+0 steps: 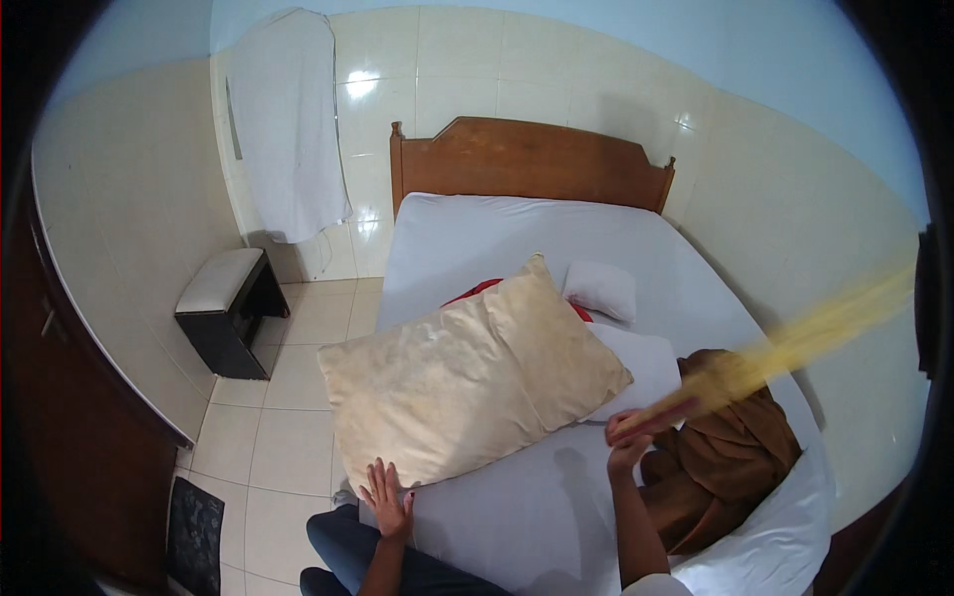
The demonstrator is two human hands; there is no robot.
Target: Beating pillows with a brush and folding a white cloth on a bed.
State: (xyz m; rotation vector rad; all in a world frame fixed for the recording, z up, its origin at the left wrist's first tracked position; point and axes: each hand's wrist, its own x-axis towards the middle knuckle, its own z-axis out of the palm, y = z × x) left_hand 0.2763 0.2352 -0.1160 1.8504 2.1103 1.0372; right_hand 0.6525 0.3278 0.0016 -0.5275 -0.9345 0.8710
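Observation:
A large cream pillow (462, 372) lies slantwise across the bed near me. My left hand (388, 498) rests with spread fingers at its lower left corner. To the right of the pillow, my right hand (628, 439) is closed round the handle of a bed broom (775, 357); its yellowish bristle end is blurred and points up to the right. Beneath the broom lies a crumpled brown cloth (715, 454). Behind the cream pillow are a small white cushion (601, 289), a white pillow (641, 365) and part of a red cloth (477, 289).
The bed (507, 514) has a white sheet and a wooden headboard (529, 160). Tiled walls stand behind it and at its right. At the left are a padded stool (223, 313), a brown door (74, 417) and a dark mat (195, 533). A white cloth (287, 134) hangs on the wall.

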